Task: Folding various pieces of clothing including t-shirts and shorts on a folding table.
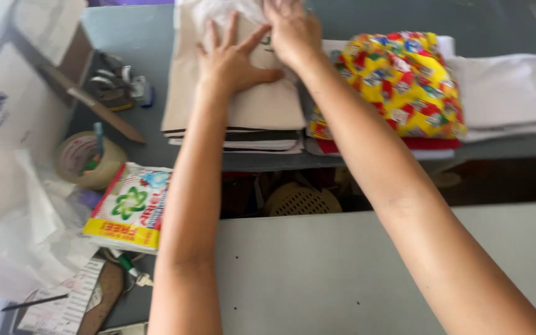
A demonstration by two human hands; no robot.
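My left hand (234, 59) lies flat with fingers spread on top of a stack of beige cloth bags (262, 108) on the far grey table. My right hand (291, 31) presses on the same stack just to the right, fingers bent down onto the fabric near its far edge. Whether it pinches the cloth I cannot tell. Both forearms reach across a nearer grey table (342, 267). A crumpled white piece (218, 11) lies at the far end of the stack.
A colourful yellow-red packet bundle (404, 80) rests on white folded cloth (510, 93) to the right. At left are a cardboard box (7, 111), tape roll (85, 161), stapler (116, 84), a detergent packet (128, 208), clear plastic bags (20, 248) and papers (63, 304). A gap between tables shows a basket (302, 201).
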